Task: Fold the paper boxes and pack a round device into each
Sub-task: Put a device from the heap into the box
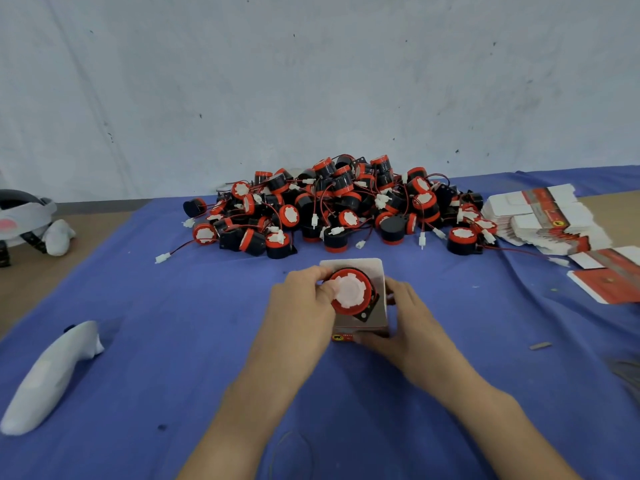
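Left hand point(300, 299) pinches a round device point(349, 292) sitting in the open box point(375, 271); right hand point(403, 322) grips the box's right side.

Left hand point(300, 299) gripping round device point(349, 292) in open box point(375, 271); right hand point(405, 320) holding box

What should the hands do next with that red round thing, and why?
Probably press the round device down into the open paper box. The left hand pinches it at the box's mouth, sticking up, while the right hand grips the box.
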The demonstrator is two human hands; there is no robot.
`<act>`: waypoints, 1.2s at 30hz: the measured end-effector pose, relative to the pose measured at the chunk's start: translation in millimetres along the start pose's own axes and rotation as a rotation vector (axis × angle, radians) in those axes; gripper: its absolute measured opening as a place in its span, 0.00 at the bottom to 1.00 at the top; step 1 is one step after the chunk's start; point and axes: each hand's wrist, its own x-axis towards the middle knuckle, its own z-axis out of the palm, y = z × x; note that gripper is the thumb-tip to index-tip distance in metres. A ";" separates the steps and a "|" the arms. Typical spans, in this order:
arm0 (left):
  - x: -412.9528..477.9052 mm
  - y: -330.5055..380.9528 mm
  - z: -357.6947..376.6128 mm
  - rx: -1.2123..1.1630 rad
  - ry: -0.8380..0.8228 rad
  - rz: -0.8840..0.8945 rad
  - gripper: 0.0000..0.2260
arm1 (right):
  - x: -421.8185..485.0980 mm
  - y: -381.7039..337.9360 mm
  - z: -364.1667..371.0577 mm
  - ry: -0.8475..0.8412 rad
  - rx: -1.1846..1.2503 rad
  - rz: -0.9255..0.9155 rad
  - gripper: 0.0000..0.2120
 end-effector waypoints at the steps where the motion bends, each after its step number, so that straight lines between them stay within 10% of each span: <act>1: -0.5 -0.2 1.8 0.044 0.017 0.002 0.13 | -2.0 -3.7 4.0 0.054 -0.028 -0.037 0.30; 22: 0.2 -27.7 30.8 0.749 -0.107 0.082 0.07 | -8.2 -18.7 33.5 0.086 0.417 0.232 0.09; 36: -5.2 -50.3 9.0 0.355 0.037 0.391 0.09 | -2.8 -22.4 31.1 0.177 0.231 0.347 0.06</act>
